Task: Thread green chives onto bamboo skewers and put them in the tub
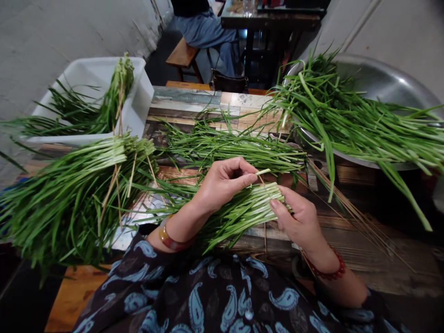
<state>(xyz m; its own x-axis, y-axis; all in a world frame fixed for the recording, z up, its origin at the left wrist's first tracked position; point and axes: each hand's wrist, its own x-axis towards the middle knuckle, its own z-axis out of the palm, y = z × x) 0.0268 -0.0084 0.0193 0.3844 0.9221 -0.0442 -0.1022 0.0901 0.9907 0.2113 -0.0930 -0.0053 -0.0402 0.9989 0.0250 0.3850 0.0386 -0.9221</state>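
"So, where is the bunch [253, 206]?"

"Above the near part of the table [350, 273], in front of the person's chest, pale cut ends toward the right hand [299, 216] and green leaves trailing left."

"And how is that right hand set?"

"Closed round the cut ends, thumb on the near side, fingers mostly hidden behind. Red beads [329, 268] circle its wrist."

"What about the left hand [229, 181]?"

"Narrow: thumb and forefinger pinch a single pale stalk [262, 171] just beyond the bunch. A bangle [173, 238] sits on that wrist. A thin straw [265, 238] hangs down on the near side of the bunch; another bit of straw shows by the left fingertips, though I can't tell whether they grip it."

"What lies around the bunch?"

"Beyond it, a loose pile [239, 147] of greens. To its left, a big heap [69, 199] with straws among the stems, and farther past that a white tub [144, 99] holding more greens. To its right, loose straws [350, 210]; beyond those, a metal basin [398, 90] with long leaves [360, 122] spilling over the rim."

"Anyone else?"

"Yes, well beyond the bunch, a seated person in blue trousers [204, 30]."
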